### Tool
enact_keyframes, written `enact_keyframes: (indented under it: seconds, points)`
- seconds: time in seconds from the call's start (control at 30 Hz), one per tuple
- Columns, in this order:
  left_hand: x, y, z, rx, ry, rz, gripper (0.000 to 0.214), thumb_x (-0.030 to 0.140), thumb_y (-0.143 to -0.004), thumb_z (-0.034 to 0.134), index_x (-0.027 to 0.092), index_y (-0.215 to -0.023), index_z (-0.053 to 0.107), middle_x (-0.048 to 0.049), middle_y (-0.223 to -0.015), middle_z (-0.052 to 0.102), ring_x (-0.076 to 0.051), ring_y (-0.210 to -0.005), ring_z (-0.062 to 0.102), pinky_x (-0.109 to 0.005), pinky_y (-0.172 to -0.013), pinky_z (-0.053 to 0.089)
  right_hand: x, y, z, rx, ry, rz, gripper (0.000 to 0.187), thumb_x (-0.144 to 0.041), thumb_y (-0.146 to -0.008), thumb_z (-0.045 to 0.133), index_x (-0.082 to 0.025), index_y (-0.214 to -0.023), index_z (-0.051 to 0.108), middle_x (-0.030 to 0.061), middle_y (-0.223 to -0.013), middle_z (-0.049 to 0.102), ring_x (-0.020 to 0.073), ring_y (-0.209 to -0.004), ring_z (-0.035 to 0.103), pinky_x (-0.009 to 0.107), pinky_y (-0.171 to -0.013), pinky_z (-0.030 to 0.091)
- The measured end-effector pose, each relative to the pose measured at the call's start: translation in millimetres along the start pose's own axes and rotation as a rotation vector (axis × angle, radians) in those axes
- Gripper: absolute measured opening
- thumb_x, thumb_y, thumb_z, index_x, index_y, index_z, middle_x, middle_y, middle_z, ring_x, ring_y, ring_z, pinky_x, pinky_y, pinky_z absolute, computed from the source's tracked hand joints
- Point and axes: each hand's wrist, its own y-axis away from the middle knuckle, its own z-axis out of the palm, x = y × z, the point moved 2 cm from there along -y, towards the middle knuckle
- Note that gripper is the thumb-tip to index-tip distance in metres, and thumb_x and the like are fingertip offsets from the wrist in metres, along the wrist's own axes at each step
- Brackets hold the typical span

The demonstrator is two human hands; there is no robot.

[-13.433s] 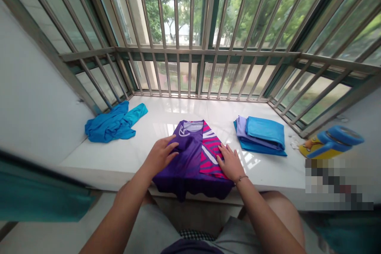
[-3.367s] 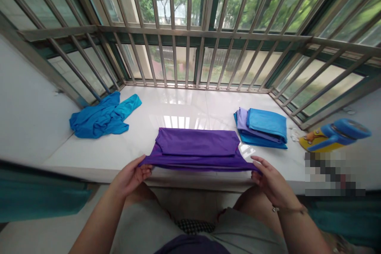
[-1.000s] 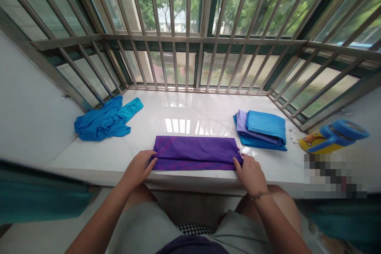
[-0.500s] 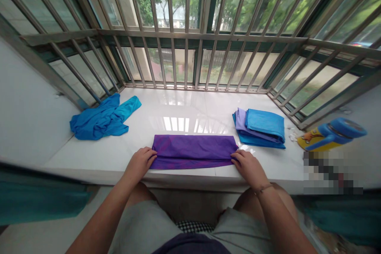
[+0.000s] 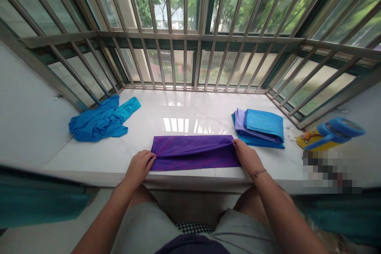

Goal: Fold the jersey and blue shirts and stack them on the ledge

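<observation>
A purple cloth (image 5: 193, 160), folded into a long strip, lies across the front of the white sill. My left hand (image 5: 142, 164) pinches its left end, near the middle of that short side. At the other end, my right hand (image 5: 245, 154) grips a layer of the cloth by its upper right part, fingers closed. A slanting crease runs between the two hands. Just beyond my right hand sits a stack of folded blue and lilac cloths (image 5: 257, 127). Off to the left lies a crumpled blue cloth (image 5: 101, 121).
The glossy white sill (image 5: 184, 105) ends at metal window bars (image 5: 196, 59). A blue and yellow bottle (image 5: 327, 133) stands on the right, beside a pixelated patch. Teal curtains (image 5: 38, 200) hang at both sides, and my knees are under the sill's front edge.
My right hand has moved away from me, drawing the right part of the purple cloth's layer up and back. The left hand stays at its end of the cloth.
</observation>
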Motion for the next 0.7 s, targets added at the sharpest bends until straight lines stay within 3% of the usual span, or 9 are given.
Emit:
enact_keyframes:
  seconds: [0.17, 0.4, 0.47, 0.57, 0.7]
  points:
    - [-0.4, 1.9, -0.3, 0.007, 0.023, 0.016, 0.021, 0.037, -0.107, 0.059, 0.025, -0.104, 0.076, -0.009, -0.104, 0.076, -0.029, -0.1, 0.069, -0.044, -0.092, 0.054, 7.0, -6.0, -2.9, 0.196, -0.147, -0.101, 0.032, -0.032, -0.111, 0.041, -0.022, -0.122, 0.069, 0.0147, -0.122, 0.076, 0.0281, -0.112, 0.073, 0.04, -0.1, 0.056]
    - [1.7, 4.9, -5.4, 0.004, 0.059, 0.009, 0.021, 0.035, -0.107, 0.059, 0.025, -0.104, 0.076, -0.009, -0.105, 0.076, -0.027, -0.1, 0.069, -0.044, -0.094, 0.055, 24.8, 40.6, 13.6, 0.055, -0.145, -0.224, 0.028, -0.035, -0.11, 0.047, -0.023, -0.104, 0.071, 0.0135, -0.11, 0.076, 0.029, -0.107, 0.07, 0.044, -0.101, 0.054]
    - [2.6, 6.0, -7.9, -0.001, 0.087, 0.0, 0.021, 0.037, -0.107, 0.059, 0.025, -0.105, 0.077, -0.0091, -0.106, 0.075, -0.028, -0.102, 0.069, -0.044, -0.096, 0.055, 25.3, 48.4, 11.7, 0.091, -0.105, -0.149, 0.032, -0.039, -0.111, 0.046, -0.022, -0.101, 0.07, 0.014, -0.107, 0.075, 0.0296, -0.103, 0.069, 0.044, -0.099, 0.053]
    - [2.7, 5.7, -11.7, 0.023, 0.157, -0.046, 0.023, 0.042, -0.107, 0.06, 0.025, -0.102, 0.075, -0.0083, -0.105, 0.075, -0.027, -0.103, 0.069, -0.042, -0.097, 0.055, 20.3, 48.5, 9.3, 0.148, -0.036, 0.087, 0.041, -0.046, -0.113, 0.04, -0.022, -0.096, 0.069, 0.0133, -0.096, 0.074, 0.0284, -0.091, 0.07, 0.041, -0.088, 0.054]
    - [0.3, -4.2, -16.7, 0.128, 0.231, -0.207, 0.028, 0.045, -0.108, 0.056, 0.024, -0.098, 0.072, -0.0065, -0.101, 0.074, -0.023, -0.094, 0.07, -0.035, -0.084, 0.057, 5.5, 36.2, 21.1, 0.142, 0.091, 0.319, 0.049, -0.061, -0.108, 0.049, -0.018, -0.101, 0.073, 0.0166, -0.092, 0.074, 0.0284, -0.081, 0.072, 0.038, -0.074, 0.053]
